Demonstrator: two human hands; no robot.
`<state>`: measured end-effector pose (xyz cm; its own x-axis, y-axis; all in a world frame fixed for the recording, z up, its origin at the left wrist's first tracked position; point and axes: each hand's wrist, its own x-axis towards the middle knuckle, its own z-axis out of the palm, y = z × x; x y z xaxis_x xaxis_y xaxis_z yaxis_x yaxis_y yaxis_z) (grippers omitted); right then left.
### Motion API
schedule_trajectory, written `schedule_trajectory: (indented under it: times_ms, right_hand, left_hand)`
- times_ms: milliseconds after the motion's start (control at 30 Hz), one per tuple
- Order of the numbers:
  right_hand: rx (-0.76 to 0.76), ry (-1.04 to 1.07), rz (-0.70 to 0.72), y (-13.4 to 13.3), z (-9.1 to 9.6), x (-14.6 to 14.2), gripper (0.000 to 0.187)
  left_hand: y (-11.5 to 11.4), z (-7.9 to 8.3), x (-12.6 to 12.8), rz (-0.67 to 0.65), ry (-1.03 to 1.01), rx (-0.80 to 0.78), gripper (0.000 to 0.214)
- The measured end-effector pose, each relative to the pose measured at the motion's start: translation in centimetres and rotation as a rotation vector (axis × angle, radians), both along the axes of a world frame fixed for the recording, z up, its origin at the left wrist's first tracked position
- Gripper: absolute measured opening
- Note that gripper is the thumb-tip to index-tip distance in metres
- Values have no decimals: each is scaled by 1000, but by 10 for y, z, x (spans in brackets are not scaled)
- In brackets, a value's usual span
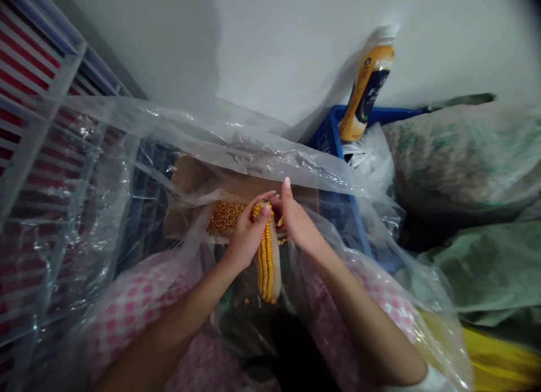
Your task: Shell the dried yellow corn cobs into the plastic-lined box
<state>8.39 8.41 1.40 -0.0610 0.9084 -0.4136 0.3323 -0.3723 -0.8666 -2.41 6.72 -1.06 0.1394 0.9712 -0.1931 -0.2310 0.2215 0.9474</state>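
Note:
My left hand [247, 234] is closed around the upper end of an ear of corn [266, 262], its thumb pressed on the kernels. The ear hangs down toward me; yellow kernel rows cover its left side, while a pale bare strip of cob runs along the right. Beside the ear's top, my right hand [296, 217] has its thumb raised and apart, with its other fingers partly hidden near the cob. A few orange-yellow kernels show by that palm. Behind my left hand, loose corn kernels [226, 214] lie heaped in a cardboard box [190, 178].
Clear plastic sheeting [253, 141] spreads around the box and over my lap. A blue crate [333, 127] at right holds an orange bottle [367, 90] and a white plastic bag [372, 155]. Full sacks [465, 155] stand farther right; a slatted rack [51, 99] is at left.

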Motion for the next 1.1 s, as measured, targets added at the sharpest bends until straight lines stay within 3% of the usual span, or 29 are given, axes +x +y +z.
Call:
schedule_trajectory:
  times_ms: [133, 367, 500, 767, 967, 1100]
  right_hand:
    - [55, -138, -56, -3, -5, -5, 64]
    - [105, -164, -168, -8, -8, -12, 60]
    - [63, -103, -138, -5, -4, -9, 60]
    - [-35, 29, 12, 0, -8, 1, 68]
    - [-15, -171, -14, -1, -9, -4, 63]
    - [-16, -53, -73, -5, -12, -9, 61]
  left_hand:
    - [-1, 0, 3, 35, 178, 125, 52]
    - [-2, -2, 2, -10, 118, 53, 54]
    - [-3, -4, 1, 20, 108, 14, 53]
    - [-2, 0, 1, 51, 212, 111, 54]
    - [-8, -2, 5, 76, 304, 185, 57]
    - [-11, -3, 5, 58, 372, 250, 53]
